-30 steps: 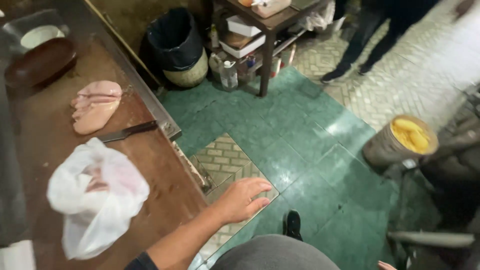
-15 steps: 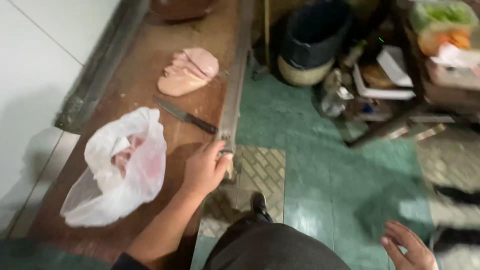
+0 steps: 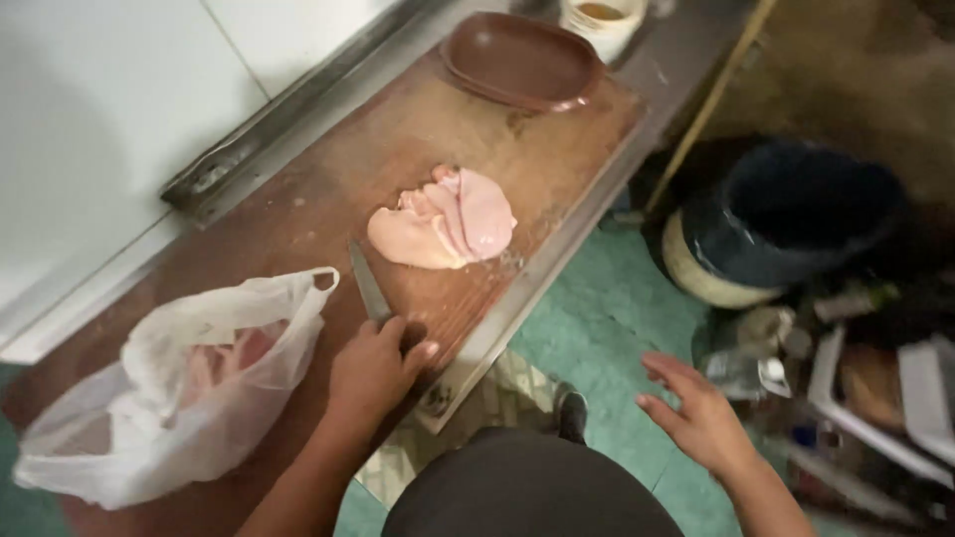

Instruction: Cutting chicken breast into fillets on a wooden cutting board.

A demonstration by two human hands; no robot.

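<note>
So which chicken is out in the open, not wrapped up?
The raw chicken pieces lying bare on the wooden board, past the knife. The other meat sits inside the white plastic bag.

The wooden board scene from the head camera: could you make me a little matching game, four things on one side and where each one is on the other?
Things:
1. knife
2. raw meat
3. brown dish
4. white plastic bag

Places:
A. at the far end of the wooden board
B. at the near end of the board, with pink pieces inside
C. under the left hand, blade pointing away from the person
D. in the middle of the board, lying bare on the wood

Pairs: 1-C, 2-D, 3-A, 4-B
</note>
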